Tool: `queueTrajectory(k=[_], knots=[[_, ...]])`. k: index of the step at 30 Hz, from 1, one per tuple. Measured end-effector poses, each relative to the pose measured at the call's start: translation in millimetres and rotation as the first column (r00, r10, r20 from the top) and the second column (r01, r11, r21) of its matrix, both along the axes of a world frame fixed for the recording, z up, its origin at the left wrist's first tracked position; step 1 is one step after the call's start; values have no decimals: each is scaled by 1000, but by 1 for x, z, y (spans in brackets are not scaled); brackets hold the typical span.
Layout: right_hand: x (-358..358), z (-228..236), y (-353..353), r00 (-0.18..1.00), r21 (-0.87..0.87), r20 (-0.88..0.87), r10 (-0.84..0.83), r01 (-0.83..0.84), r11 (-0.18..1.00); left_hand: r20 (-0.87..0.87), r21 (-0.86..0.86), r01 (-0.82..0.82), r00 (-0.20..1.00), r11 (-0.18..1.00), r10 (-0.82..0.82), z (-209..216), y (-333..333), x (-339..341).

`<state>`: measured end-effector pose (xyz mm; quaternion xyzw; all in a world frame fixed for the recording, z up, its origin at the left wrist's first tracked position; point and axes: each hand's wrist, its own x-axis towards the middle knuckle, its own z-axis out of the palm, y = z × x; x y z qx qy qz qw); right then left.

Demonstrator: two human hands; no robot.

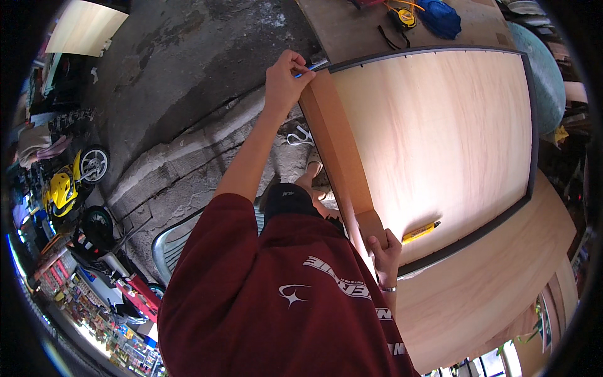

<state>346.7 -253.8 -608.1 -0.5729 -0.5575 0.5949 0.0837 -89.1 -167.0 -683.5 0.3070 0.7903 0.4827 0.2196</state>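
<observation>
A long folded brown strip, like cardboard, lies along the near-left edge of a pale wooden panel with a dark rim. At the strip's far end my left hand is closed in a pinch on a slim blue object, mostly hidden by the fingers; its kind is unclear. My right hand, a band at its wrist, grips the strip's near end, thumb on top and fingers curled. A yellow marker with a dark tip lies on the panel just right of this hand.
Beyond the panel, a yellow tape measure and a blue cloth-like item lie on a brown board. A plywood sheet extends under the panel. To my left are a ribbed chair and a yellow motorbike.
</observation>
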Motion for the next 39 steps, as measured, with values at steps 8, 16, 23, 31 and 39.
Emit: queueTrajectory(k=[8,16,23,31,39], knots=[[-2,-1,-2,999,-24,-24,-35,34,999,-33,-27,3,999,1000,-4,0,0,-2],[-4,0,-1,1000,5,10,3,-3,1000,-20,-61,-13,1000,998,12,-1,0,-1],[2,-5,-7,1000,47,1,-7,7,999,-104,-208,-65,994,976,44,-8,1,-9],[0,-14,-9,1000,65,10,4,-5,998,92,-300,82,994,950,-57,-35,3,-9],[-10,-3,1,999,32,-39,31,-30,999,131,-170,-11,991,985,34,-41,-27,-53]])
